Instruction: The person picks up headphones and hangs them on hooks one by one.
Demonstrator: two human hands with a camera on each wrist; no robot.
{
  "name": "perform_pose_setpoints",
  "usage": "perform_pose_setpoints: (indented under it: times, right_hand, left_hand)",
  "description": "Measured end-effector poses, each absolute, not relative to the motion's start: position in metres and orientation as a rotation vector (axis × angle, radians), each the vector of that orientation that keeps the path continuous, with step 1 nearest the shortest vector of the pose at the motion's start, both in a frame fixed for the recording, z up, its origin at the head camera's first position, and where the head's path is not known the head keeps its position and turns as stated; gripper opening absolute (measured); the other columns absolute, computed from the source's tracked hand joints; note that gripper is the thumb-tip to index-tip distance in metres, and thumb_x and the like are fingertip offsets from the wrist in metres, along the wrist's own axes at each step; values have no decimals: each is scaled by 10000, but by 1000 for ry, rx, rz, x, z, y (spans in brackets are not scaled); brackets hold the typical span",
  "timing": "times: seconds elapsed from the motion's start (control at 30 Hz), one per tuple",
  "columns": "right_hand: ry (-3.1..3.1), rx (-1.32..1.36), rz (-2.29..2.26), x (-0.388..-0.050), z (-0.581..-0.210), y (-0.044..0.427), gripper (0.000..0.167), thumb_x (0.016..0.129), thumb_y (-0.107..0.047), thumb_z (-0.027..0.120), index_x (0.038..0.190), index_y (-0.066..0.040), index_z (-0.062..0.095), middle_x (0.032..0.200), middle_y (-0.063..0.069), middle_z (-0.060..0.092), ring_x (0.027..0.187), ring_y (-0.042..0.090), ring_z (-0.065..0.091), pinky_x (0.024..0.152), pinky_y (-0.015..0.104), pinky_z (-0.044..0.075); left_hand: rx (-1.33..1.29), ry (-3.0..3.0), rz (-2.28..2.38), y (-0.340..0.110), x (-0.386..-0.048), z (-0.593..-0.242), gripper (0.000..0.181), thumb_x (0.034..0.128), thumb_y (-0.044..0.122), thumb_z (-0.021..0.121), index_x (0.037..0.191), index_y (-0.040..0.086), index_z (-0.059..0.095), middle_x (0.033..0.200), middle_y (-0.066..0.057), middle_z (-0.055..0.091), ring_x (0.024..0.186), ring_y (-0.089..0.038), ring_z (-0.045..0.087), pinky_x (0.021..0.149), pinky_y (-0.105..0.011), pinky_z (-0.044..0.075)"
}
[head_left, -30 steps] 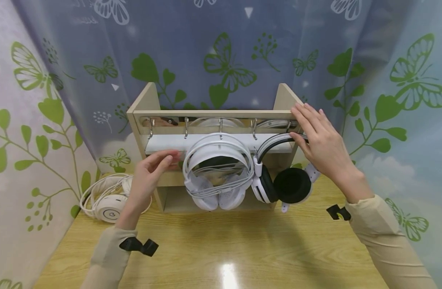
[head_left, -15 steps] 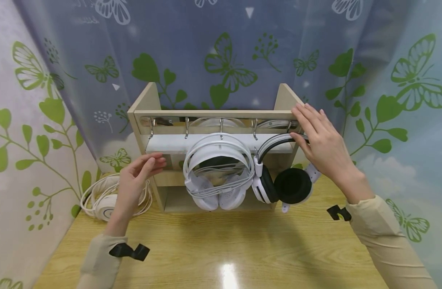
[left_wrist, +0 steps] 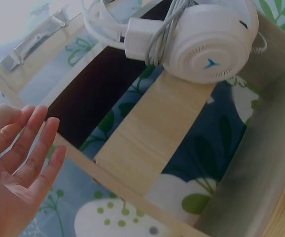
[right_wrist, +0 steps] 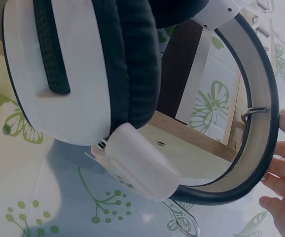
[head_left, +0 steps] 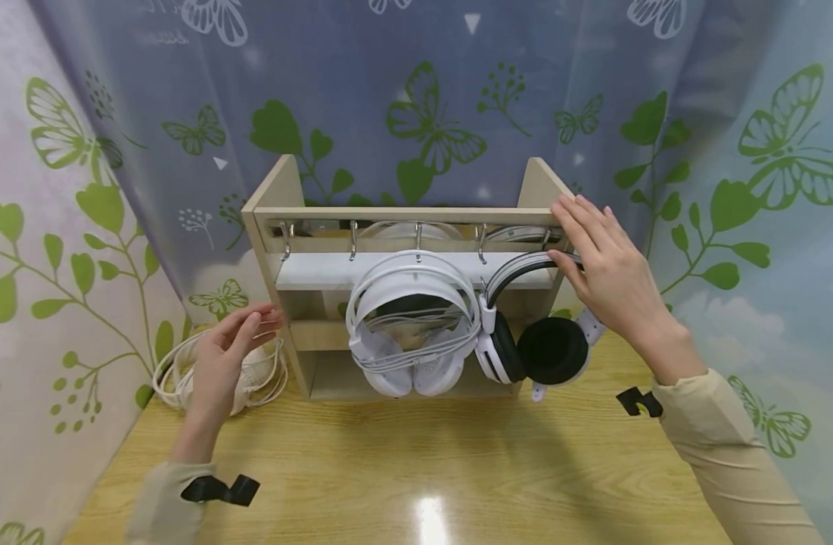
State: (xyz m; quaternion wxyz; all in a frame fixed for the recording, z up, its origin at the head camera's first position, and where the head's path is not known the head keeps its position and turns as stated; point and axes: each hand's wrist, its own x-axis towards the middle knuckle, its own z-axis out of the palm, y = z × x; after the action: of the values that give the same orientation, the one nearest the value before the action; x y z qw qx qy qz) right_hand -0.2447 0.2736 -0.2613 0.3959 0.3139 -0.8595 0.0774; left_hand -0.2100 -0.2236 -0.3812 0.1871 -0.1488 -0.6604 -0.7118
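1. In front of you, a yellow wood-grain table [head_left: 362,469] bears everything.
2. On it stands your pale wooden rack [head_left: 334,213], with a white shelf [head_left: 314,269] behind its front rail.
3. You have glossy white headphones [head_left: 382,363], pale grey cable wound around them, hanging from the rack's middle hook.
4. To their right, black-and-white headphones [head_left: 552,350] with dark padded cups hang by the headband from the right-end hook.
5. On the table, left of the rack, lie round white headphones [head_left: 253,371] with looped cable, partly hidden behind your left hand.
6. Your right hand [head_left: 610,265] rests at the rack's upper right corner, fingers extended, thumb beside the black-and-white headband; you aren't gripping it.
7. Your left hand [head_left: 222,359] has loosely bent, parted fingers and holds nothing.
8. Five curved silver metal hooks [head_left: 352,242] line your rail.
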Motion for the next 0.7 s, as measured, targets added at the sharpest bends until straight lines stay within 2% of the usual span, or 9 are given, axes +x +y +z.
perform_pose_setpoints:
  times: [0.43,0.7]
  right_hand:
    - [-2168,801,204,-245,-261,273,657,1077,-490,350,1545,-32,401,1566,187,421,1482,337,343,1246,489,190]
    - [-2161,800,206,-245,-262,273,666,1078,-501,330,1542,-30,405,1568,182,421,1483,332,344,1245,491,195]
  left_hand:
    - [-295,-1941,-1836,-244,-201,-394,371,1064,141,525,1352,-87,575,1158,42,735,1035,-86,701,908,-185,543]
    - [-216,-1941,-1799,-256,-200,-406,367,1059,111,527,1335,-129,558,1143,88,728,1036,-42,695,899,-149,526]
